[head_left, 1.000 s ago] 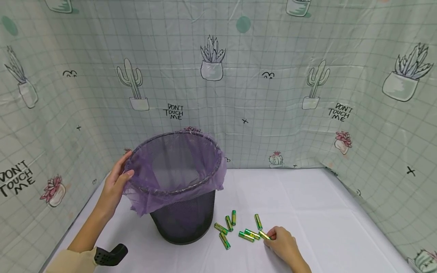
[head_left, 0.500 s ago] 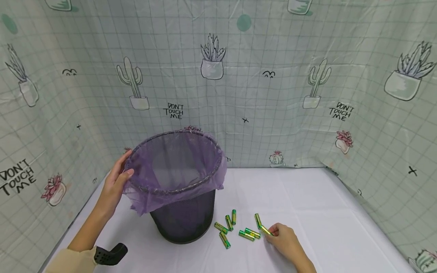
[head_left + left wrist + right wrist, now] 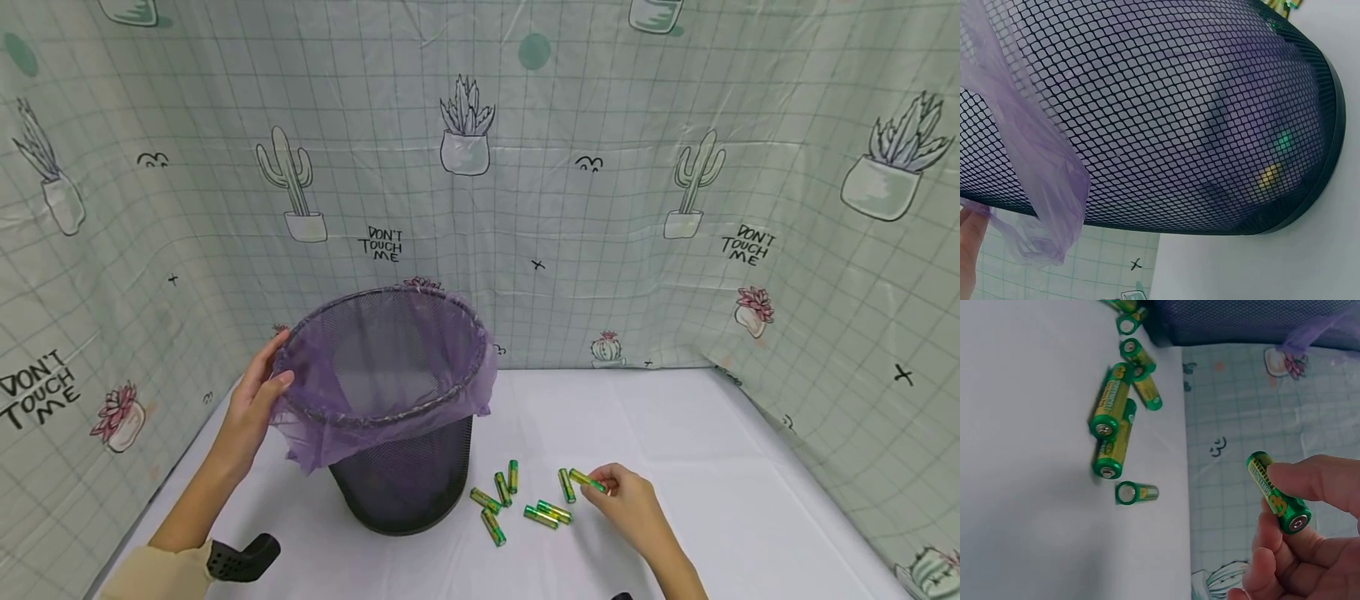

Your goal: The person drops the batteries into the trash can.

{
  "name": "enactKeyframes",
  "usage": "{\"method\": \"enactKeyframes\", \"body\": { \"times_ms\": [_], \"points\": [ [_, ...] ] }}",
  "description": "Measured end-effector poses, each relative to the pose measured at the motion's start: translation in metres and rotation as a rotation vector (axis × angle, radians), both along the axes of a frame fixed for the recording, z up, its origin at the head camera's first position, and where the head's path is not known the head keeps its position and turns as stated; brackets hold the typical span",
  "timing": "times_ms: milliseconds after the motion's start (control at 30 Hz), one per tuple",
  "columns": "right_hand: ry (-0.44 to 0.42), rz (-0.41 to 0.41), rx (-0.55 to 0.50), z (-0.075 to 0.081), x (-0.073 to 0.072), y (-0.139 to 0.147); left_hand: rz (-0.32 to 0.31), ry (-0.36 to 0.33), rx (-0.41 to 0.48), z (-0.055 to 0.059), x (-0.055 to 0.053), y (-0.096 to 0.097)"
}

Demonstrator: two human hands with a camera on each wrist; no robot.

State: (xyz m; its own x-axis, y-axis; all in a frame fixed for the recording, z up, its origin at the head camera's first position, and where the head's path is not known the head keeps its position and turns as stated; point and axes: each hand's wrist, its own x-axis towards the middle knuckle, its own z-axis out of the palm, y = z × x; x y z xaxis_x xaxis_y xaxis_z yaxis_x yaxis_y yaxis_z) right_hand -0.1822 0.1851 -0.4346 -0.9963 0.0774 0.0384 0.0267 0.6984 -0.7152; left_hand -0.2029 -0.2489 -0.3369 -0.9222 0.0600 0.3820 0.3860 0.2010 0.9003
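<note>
My left hand (image 3: 253, 402) grips the left rim of a black mesh wastebasket (image 3: 408, 483), thumb and fingers at the rim over its purple bin liner (image 3: 390, 429). To the right of the basket, my right hand (image 3: 628, 500) pinches a green and yellow battery (image 3: 587, 480) between thumb and fingers. In the right wrist view this battery (image 3: 1263, 478) is held up off the table. Several more loose batteries (image 3: 542, 517) lie between basket and hand. Through the mesh in the left wrist view, a yellow spot (image 3: 1269, 177) and a green spot show low in the basket.
A white cloth covers the table (image 3: 712, 483). Behind and at both sides hangs a gridded curtain (image 3: 540, 200) with cactus prints. A black strap-like piece (image 3: 243, 560) sits at the left sleeve.
My right hand has lifted its battery up and away from the two lying beside it, moving slightly farther from the front edge. The left hand and wastebasket stay put.
</note>
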Motion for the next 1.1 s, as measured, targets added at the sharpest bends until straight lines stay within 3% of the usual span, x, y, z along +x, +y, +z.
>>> {"method": "enactKeyframes", "body": {
  "times_ms": [400, 1100],
  "points": [
    [0.102, -0.01, -0.085, 0.042, 0.001, -0.01, -0.006, -0.006, 0.002, 0.001, 0.001, 0.001],
    [0.375, 0.105, -0.194, 0.11, -0.004, -0.049, 0.0, -0.01, 0.008, 0.0, -0.002, 0.002]
  ]
}}
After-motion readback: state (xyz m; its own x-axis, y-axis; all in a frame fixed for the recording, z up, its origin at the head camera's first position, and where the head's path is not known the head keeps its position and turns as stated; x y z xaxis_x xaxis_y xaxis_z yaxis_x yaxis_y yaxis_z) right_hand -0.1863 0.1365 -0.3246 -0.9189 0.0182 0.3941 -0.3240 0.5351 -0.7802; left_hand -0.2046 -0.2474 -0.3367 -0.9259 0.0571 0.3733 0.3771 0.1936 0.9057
